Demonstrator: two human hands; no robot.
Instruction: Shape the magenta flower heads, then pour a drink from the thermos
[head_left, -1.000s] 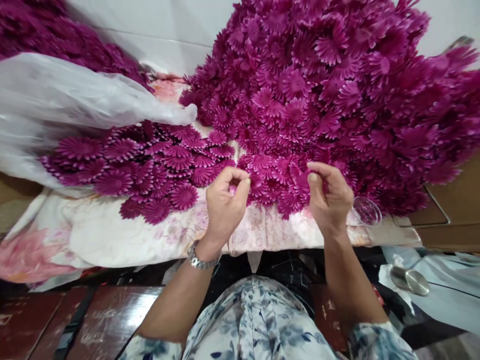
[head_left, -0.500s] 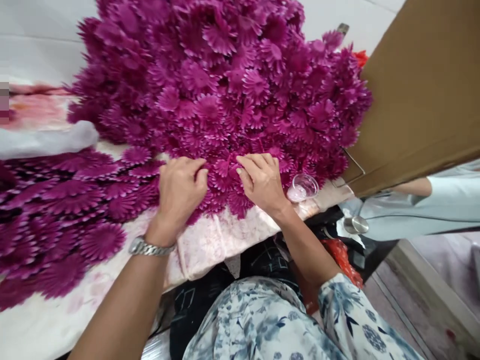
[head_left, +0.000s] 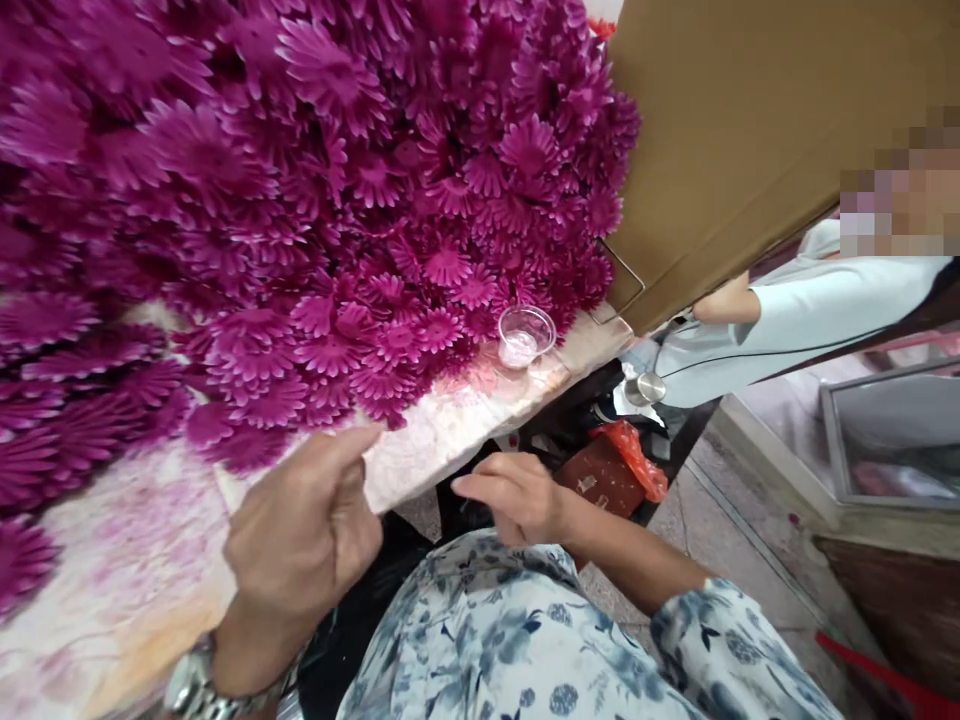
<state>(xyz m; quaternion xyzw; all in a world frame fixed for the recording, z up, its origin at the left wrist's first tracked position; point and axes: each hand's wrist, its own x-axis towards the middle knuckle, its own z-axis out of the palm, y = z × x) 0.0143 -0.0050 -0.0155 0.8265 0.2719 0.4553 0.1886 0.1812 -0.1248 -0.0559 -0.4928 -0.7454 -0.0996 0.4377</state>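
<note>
Flowers [head_left: 315, 200] lay heaped on the tabletop [head_left: 450, 430] within reach, while my left hand [head_left: 300, 540] curled loosely and my right hand [head_left: 517, 495] hovered spread, both empty.

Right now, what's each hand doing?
Left hand: loosely curled, forefinger out, holding nothing visible, at the cloth edge.
Right hand: open, empty, below the cloth edge.
</note>
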